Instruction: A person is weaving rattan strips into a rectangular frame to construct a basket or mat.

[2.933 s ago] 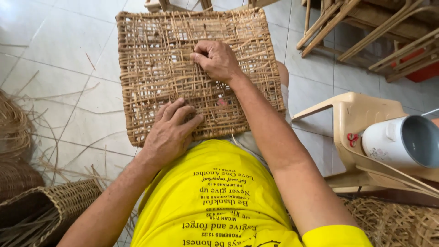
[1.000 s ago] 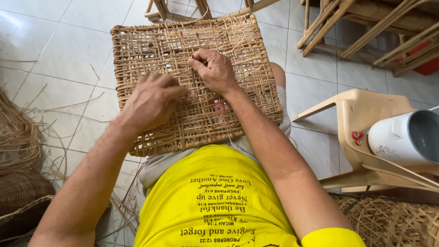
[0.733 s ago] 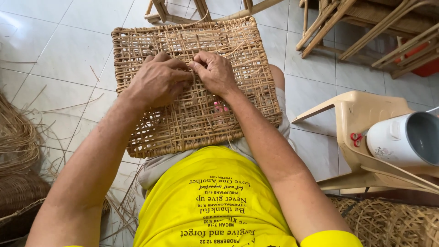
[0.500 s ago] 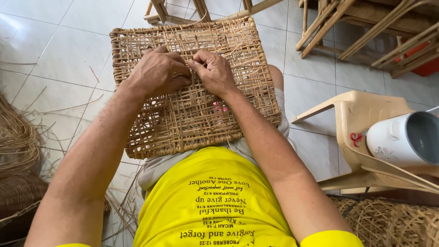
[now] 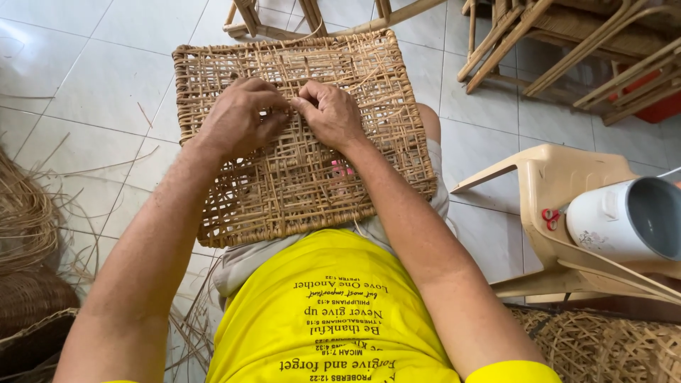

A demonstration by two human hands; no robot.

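Note:
A rectangular woven rattan panel (image 5: 305, 177) lies across my lap, its open lattice of tan strips facing up. My left hand (image 5: 237, 117) rests on the upper middle of the weave, fingers bent and pinching a strand. My right hand (image 5: 330, 113) sits right beside it, fingertips meeting the left hand's at the same spot on the lattice. Both forearms reach forward over my yellow shirt (image 5: 333, 312).
A beige plastic chair (image 5: 560, 213) stands at the right with a white cup (image 5: 624, 220) lying on it. Wooden chair frames (image 5: 560, 42) stand at the back. Loose rattan strands (image 5: 28, 213) and woven baskets (image 5: 35, 326) lie at the left on the tiled floor.
My left hand has slid from the panel's near edge up to the upper middle, joining my right hand. The panel has shifted slightly on my lap.

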